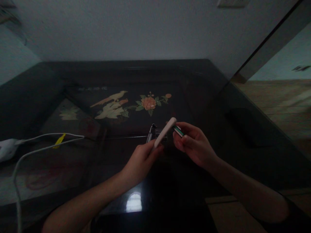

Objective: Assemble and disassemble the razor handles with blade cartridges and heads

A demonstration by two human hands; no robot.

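Note:
My left hand (pixel 141 161) is closed around the lower end of a slim white object with a rounded edge (pixel 166 131), seen nearly edge-on and tilted up to the right. Its kind does not show. Between the thumb and fingers of my right hand (pixel 195 142) is a small green piece with pale edges (pixel 179 131), close beside the white object's upper end. Whether the two touch, I cannot tell. Just behind my left hand stands a small dark and silver metal item (pixel 151 133), partly hidden by the hand and the white object.
The dark glossy table (pixel 194 97) bears a bird-and-flower picture (pixel 148 103). On the left, a white cable (pixel 43 147) with a yellow tag (pixel 59 141) runs from a white plug or power strip (pixel 7 149). A pale wall (pixel 121 29) rises behind. The light is dim.

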